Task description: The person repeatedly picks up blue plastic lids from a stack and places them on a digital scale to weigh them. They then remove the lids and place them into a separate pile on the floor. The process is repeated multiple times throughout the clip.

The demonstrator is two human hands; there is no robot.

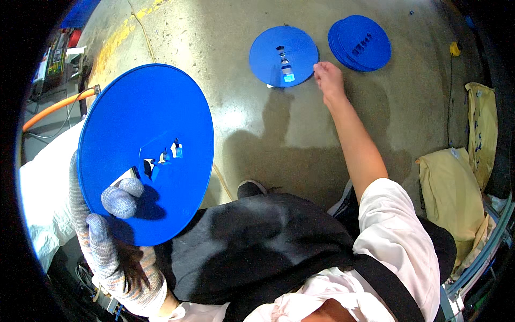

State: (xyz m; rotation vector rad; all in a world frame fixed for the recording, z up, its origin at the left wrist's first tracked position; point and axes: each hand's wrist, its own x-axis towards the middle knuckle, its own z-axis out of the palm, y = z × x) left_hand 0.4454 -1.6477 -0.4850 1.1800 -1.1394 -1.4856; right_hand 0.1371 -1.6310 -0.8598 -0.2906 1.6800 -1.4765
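Note:
My left hand (pixel 119 204), in a grey knitted glove, holds up a large blue disc (pixel 145 107), tilted, at the left. Two gloved fingertips show through an opening in it, and another finger lies behind its left edge. A row of small cutouts runs across the disc. Out ahead, my bare right hand (pixel 329 80) pinches the right rim of a second blue disc (pixel 268 59) lying on the floor. Light blue and white bits show in that disc's cutouts. Just beyond the right hand lies a stack of several blue discs (pixel 375 45).
Concrete floor (pixel 300 155) spreads ahead, with a thin cord (pixel 144 32) at the upper left. An orange hose (pixel 59 110) and a white sack (pixel 48 182) are at the left. Tan paper bags (pixel 450 182) stand at the right. My shoe (pixel 251 188) shows near my knees.

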